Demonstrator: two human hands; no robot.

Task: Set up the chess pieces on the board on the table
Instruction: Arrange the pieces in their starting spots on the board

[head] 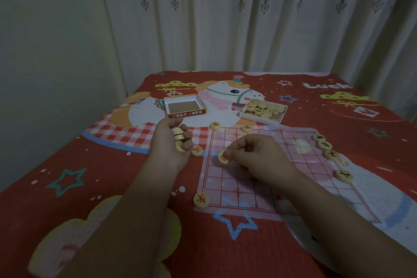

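A thin translucent plastic chess board with red grid lines (259, 178) lies right of the frame's centre on a red cartoon-print cloth (117, 165). Over its upper left part, the right hand (255, 156) pinches a round pale wooden disc with a red character (223, 157) at its fingertips. Just left, the left hand (171, 142) curls around a stack of similar discs (179, 140). Four black-marked discs (331, 155) line the board's right edge. Above, a white tray of discs (262, 109) and an empty red-sided box lid (185, 106).

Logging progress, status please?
Left hand holds spare pieces. Right hand pinches a piece over the board. Nothing in the way.
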